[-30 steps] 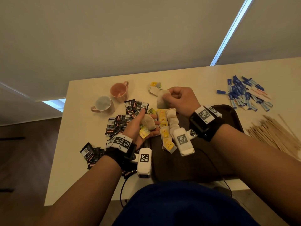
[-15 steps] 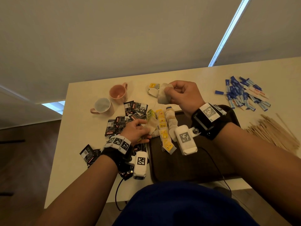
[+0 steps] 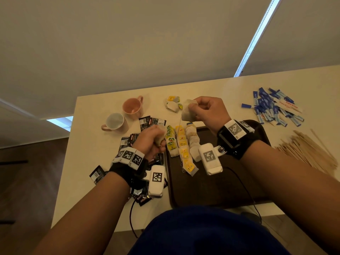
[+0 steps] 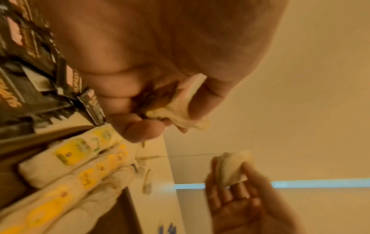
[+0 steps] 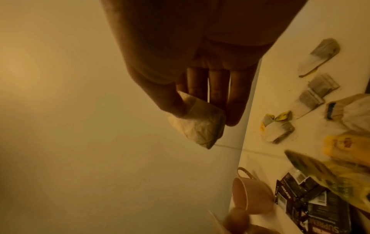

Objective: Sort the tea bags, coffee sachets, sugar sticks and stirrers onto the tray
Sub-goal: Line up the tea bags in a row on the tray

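Observation:
My right hand [image 3: 199, 107] pinches a pale tea bag [image 3: 188, 112] in the air above the tray's far edge; the right wrist view shows thumb and fingers on that tea bag [image 5: 198, 123], and a thin string hangs from it. My left hand [image 3: 154, 141] curls round another tea bag [image 3: 160, 137] at the dark brown tray's [image 3: 211, 184] left edge; the left wrist view shows this tea bag [image 4: 180, 109] crumpled in the fingers. Rows of yellow-tagged tea bags [image 3: 181, 144] lie on the tray's left part. Loose tea bags [image 3: 173, 103] lie beyond it.
Black coffee sachets [image 3: 147, 124] are scattered left of the tray. Two pink cups [image 3: 132, 106] [image 3: 115, 122] stand at the far left. Blue sugar sticks [image 3: 270, 107] lie at the far right, wooden stirrers [image 3: 311, 150] nearer on the right. A black cable [image 3: 244, 188] crosses the tray.
My right hand has lifted its tea bag up and away from the tray. My left hand has turned over and curled round its tea bag, staying by the tray's left edge.

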